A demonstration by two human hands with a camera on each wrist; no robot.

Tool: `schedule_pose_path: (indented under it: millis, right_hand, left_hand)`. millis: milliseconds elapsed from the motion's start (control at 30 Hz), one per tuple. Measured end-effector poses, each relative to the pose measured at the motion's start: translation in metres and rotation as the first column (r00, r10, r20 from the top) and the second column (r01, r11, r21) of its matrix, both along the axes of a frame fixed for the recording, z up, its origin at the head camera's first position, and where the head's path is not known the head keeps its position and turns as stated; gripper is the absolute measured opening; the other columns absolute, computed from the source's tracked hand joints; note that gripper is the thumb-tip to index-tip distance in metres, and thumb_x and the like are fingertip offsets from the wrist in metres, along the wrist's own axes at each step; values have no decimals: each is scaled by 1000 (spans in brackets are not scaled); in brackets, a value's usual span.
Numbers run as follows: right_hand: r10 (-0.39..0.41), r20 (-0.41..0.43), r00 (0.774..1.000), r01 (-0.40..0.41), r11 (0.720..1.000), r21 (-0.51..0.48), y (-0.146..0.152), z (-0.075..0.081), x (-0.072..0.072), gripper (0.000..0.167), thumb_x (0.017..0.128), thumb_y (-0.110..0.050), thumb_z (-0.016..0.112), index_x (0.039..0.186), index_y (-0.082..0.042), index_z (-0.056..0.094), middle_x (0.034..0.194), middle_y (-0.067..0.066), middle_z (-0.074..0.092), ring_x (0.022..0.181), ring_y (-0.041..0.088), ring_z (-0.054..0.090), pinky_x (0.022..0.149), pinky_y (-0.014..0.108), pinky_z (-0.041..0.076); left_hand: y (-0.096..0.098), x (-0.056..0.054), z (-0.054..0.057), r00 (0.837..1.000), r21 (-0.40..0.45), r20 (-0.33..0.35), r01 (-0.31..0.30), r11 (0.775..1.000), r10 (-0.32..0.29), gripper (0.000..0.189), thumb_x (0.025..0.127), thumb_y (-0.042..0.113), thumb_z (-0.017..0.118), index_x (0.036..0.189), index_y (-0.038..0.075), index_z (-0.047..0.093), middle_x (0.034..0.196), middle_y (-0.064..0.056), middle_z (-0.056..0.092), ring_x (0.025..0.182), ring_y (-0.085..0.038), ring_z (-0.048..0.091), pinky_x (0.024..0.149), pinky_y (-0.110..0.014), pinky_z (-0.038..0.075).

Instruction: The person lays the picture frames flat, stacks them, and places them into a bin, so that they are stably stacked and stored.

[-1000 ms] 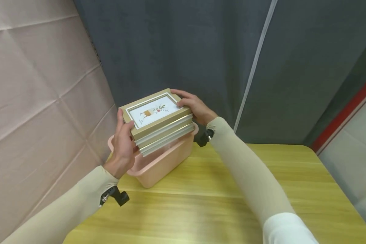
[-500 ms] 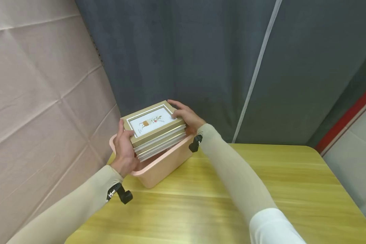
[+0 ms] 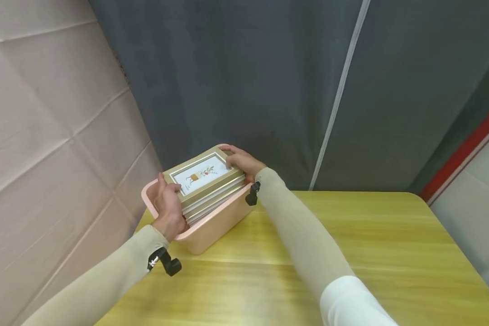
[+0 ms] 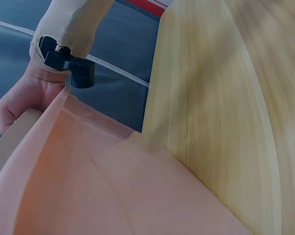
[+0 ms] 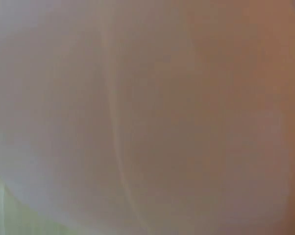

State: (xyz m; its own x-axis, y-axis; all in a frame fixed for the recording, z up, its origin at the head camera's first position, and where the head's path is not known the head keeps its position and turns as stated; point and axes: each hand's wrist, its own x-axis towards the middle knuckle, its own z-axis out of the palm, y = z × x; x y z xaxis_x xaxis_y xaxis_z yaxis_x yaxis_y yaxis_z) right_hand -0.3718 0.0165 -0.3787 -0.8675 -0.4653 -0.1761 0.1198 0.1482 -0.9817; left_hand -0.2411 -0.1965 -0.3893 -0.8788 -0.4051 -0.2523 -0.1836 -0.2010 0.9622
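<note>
A stack of picture frames sits partly inside a pink plastic bin, its upper part level with or above the rim. The top frame has a gold-beige border and a white picture of a deer-like animal with leaves. My left hand grips the near-left end, thumb over the top edge. At the far-right end my right hand holds the stack, thumb on top. In the left wrist view, the right hand shows beside a frame's edge behind the bin wall. The lower frames and some fingers are hidden.
The bin stands on a yellow wood-grain table near its far-left corner. A dark grey curtain hangs behind, and a pale cloth wall rises at the left. The right wrist view is blurred, filled mostly by the pink bin wall.
Both hands have lowered the stack from above the bin down into it. The hands have kept their hold at the two ends.
</note>
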Motion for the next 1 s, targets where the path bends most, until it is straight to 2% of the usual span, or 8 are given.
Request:
schedule_pose_path:
  millis: [167, 200, 433, 533, 700, 800, 867, 1000]
  right_hand:
    - [81, -46, 996, -80, 997, 13, -11, 3, 7, 84, 84, 0, 55, 163, -26, 40, 163, 4, 42, 123, 31, 52, 91, 41, 45]
    - [96, -48, 994, -95, 995, 16, -13, 3, 8, 84, 85, 1, 55, 163, -25, 39, 163, 3, 42, 122, 30, 52, 92, 39, 45]
    - [123, -17, 992, -123, 992, 32, -22, 2, 5, 74, 98, -10, 67, 163, -27, 37, 162, 2, 45, 122, 27, 57, 102, 37, 48]
    - [129, -2, 992, -129, 990, 60, -23, 4, 7, 74, 99, -14, 68, 164, -28, 35, 167, 0, 40, 131, 27, 52, 112, 40, 43]
    - [157, -1, 988, -157, 984, 82, -22, 10, 11, 80, 99, -16, 69, 167, -26, 29, 173, 3, 27, 148, 33, 39, 124, 51, 33]
    - [185, -2, 983, -183, 978, 100, -22, 10, 12, 85, 98, -15, 69, 169, -24, 22, 177, 5, 18, 157, 35, 27, 128, 56, 25]
    - [195, -9, 981, -193, 975, 109, -21, 9, 12, 89, 98, -16, 69, 170, -24, 18, 178, 7, 13, 162, 35, 18, 131, 57, 19]
    - [180, -42, 983, -176, 980, 96, -18, 4, 8, 90, 99, -18, 68, 171, -23, 13, 180, 5, 7, 166, 31, 3, 133, 56, 7]
  left_hand:
    - [-7, 4, -1, 1000, -57, 22, 12, 998, -11, 84, 104, 23, 46, 166, 51, -4, 178, 11, -5, 162, -9, 10, 132, -31, 14]
    - [-8, 5, -1, 999, -53, 31, 15, 998, -13, 85, 104, 24, 47, 165, 51, -6, 178, 11, -7, 162, -10, 9, 133, -32, 14]
    - [-12, 7, 0, 997, -43, 81, 9, 999, -5, 91, 101, 29, 54, 163, 55, -8, 178, 8, -12, 157, -18, 25, 128, -35, 28]
    - [-12, 7, 1, 993, -10, 107, 46, 999, -45, 93, 102, 32, 53, 161, 58, -14, 179, 5, -13, 152, -22, 36, 124, -39, 36]
    - [-12, 8, 4, 983, 119, 129, 116, 986, -132, 92, 104, 36, 47, 153, 65, -25, 176, -5, 14, 128, -25, 61, 109, -44, 52]
    - [-12, 9, 4, 970, 191, 155, 156, 969, -187, 85, 104, 41, 44, 159, 61, -17, 169, -7, 36, 115, -21, 69, 105, -44, 55]
    - [-10, 9, 4, 963, 223, 163, 177, 959, -215, 78, 104, 44, 43, 165, 52, -5, 161, -9, 49, 110, -20, 72, 105, -45, 56]
    - [-8, 8, 4, 959, 250, 142, 203, 947, -243, 80, 105, 48, 40, 163, 51, -14, 148, -10, 61, 107, -19, 75, 107, -46, 56]
